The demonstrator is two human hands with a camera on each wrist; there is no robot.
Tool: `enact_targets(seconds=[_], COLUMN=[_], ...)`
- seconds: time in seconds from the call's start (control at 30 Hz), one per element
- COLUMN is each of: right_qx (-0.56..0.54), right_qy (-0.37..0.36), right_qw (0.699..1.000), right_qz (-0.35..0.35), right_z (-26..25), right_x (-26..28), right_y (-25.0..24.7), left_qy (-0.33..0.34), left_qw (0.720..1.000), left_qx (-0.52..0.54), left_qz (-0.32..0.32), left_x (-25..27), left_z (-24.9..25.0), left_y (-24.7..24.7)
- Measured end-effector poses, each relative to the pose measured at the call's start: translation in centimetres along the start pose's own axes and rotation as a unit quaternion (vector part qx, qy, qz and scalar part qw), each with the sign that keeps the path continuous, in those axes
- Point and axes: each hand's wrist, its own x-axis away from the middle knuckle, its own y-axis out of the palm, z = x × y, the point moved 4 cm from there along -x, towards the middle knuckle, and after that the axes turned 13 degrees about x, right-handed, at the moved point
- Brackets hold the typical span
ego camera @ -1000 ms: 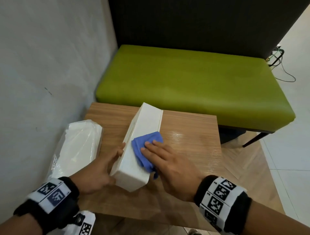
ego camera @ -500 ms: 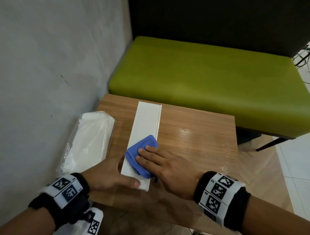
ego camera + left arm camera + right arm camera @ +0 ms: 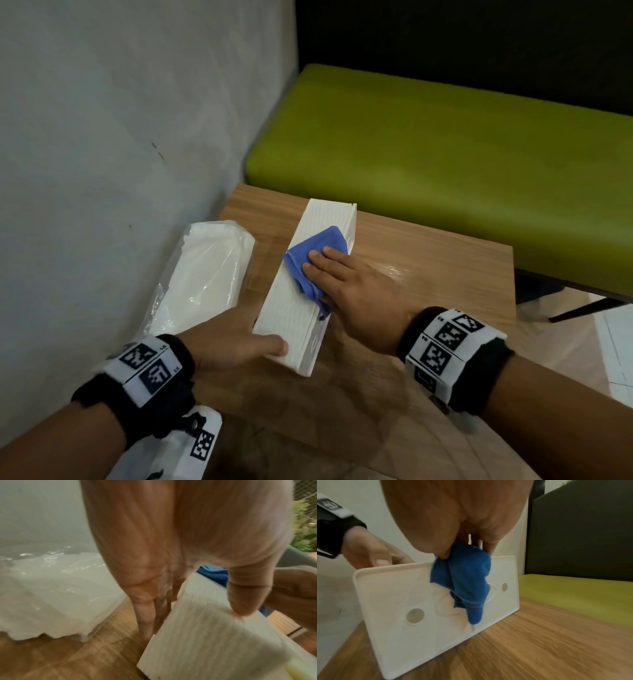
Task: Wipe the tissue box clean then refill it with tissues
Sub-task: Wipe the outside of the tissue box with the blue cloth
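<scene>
The white tissue box [image 3: 294, 301] stands on its long side on the wooden table [image 3: 428, 274], ribbed face up. My left hand [image 3: 263, 337] grips its near end, thumb on top and fingers down the left side, as the left wrist view shows on the box [image 3: 205, 635]. My right hand [image 3: 325, 270] presses a blue cloth [image 3: 315, 246] flat on the box's top, past the middle. In the right wrist view the cloth [image 3: 467, 577] hangs over the box's holed face [image 3: 393, 601], with my thumb pinching it. A plastic-wrapped tissue pack [image 3: 209, 274] lies left of the box.
A grey wall [image 3: 102, 137] runs close along the left, right beside the tissue pack. A green bench seat [image 3: 445, 154] with a dark backrest stands beyond the table's far edge. Bare tabletop lies to the right of the box.
The box was turned so its ribbed face points up. My right hand has slid the cloth along that face toward the far end. The left hand's thumb now lies across the near end.
</scene>
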Motion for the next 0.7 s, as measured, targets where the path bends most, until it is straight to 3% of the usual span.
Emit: enact_targets(seconds=[0.2,0.3,0.37,0.47,0.53,0.7], right_qx=[0.015,0.021,0.023,0.008,0.017,0.010], right_qy=[-0.056,-0.086,-0.057,0.045,0.064,-0.071], right_qw=[0.998,0.996,0.997,0.999,0.998,0.997], right_qz=[-0.018,-0.034,-0.037,-0.017,-0.019,-0.032], right_z=[-0.5,-0.3,1.2,4.7,5.2,1.0], right_x=[-0.1,-0.5,-1.2,-2.6,-3.0,-1.6], right_y=[0.0,-0.4,-0.8,-1.7,-1.7,-1.4], left_qy=[0.067,0.054,0.030,-0.018,-0.035,-0.009], left_qw=[0.994,0.992,0.992,0.987,0.983,0.979], left_qx=[-0.010,-0.011,-0.033,-0.101,-0.112,-0.076], left_qz=[0.091,0.113,0.118,0.124,0.138,0.189], left_x=[-0.7,-1.2,-1.1,-1.0,-1.2,-1.4], left_z=[2.2,1.9,1.9,2.3,2.4,2.4], left_y=[2.2,2.2,1.7,0.9,0.9,0.8])
